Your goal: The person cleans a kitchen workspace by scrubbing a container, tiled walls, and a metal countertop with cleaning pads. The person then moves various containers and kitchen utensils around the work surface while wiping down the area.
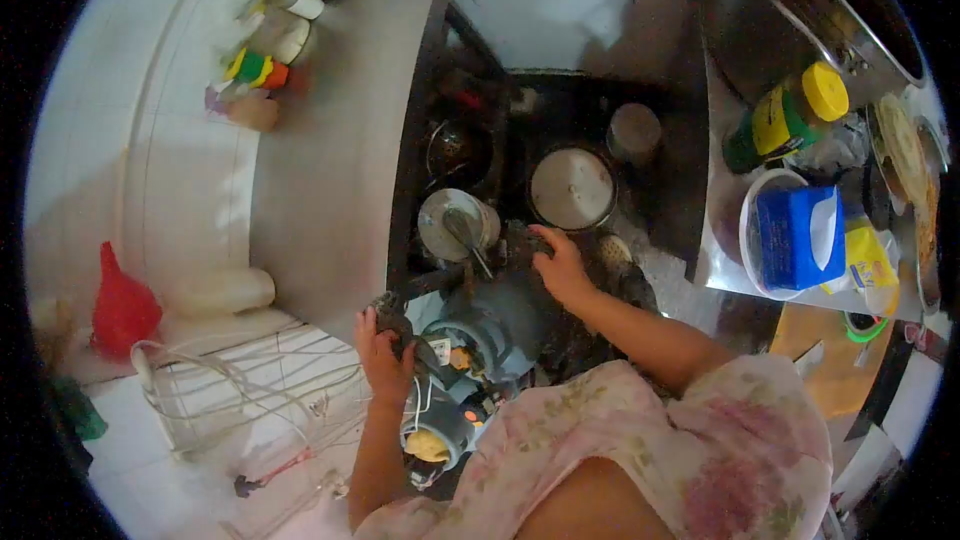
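Observation:
My left hand [383, 358] is closed round a dark, rough lump [393, 320] at the front corner of the steel table [330, 130]. Further right, my right hand [562, 265] curls its fingers over another dark lump [520, 242], too dim to make out. Between and beyond the hands stands a pale bucket [448, 225] with a metal utensil [467, 240] leaning in it. A round lidded pot [572, 188] sits behind my right hand. Below the hands is a grey gas cylinder [480, 335].
On the right counter [712, 230] are a green jar with yellow lid [785, 118] and a blue tissue box [800, 237] over a white bowl. White cables [250, 385] and a red funnel-shaped object [125, 310] lie at left. A second cylinder [440, 435] stands near my body.

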Motion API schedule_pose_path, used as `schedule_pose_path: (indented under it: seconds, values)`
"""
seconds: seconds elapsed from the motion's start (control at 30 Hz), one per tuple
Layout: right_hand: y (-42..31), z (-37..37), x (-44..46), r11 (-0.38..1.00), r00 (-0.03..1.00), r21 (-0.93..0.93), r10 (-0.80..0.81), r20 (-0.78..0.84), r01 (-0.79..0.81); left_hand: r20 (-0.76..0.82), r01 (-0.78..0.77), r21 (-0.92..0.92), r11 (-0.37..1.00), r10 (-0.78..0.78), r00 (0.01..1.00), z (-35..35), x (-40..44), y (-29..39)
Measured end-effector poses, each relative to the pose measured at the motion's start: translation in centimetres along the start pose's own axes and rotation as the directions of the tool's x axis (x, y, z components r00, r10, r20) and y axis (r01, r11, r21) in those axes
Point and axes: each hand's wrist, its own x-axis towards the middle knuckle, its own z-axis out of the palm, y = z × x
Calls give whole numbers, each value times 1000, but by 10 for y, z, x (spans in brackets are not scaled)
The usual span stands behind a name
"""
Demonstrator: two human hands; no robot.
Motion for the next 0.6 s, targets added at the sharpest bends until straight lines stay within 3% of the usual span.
schedule_pose_path:
  seconds: [0.33, 0.43, 0.6]
  values:
    - [10, -14, 22, 971, 976, 94, 219, 16, -220, 141, 8, 279, 960, -49, 989, -2, 89, 29]
    - [15, -6, 48, 998, 997, -31, 59, -40, -60, 135, 4, 255, 967, -39, 990, 4, 145, 42]
    - [-7, 0, 96, 948, 969, 198, 246, 40, -249, 58, -54, 250, 967, 41, 997, 29, 249, 52]
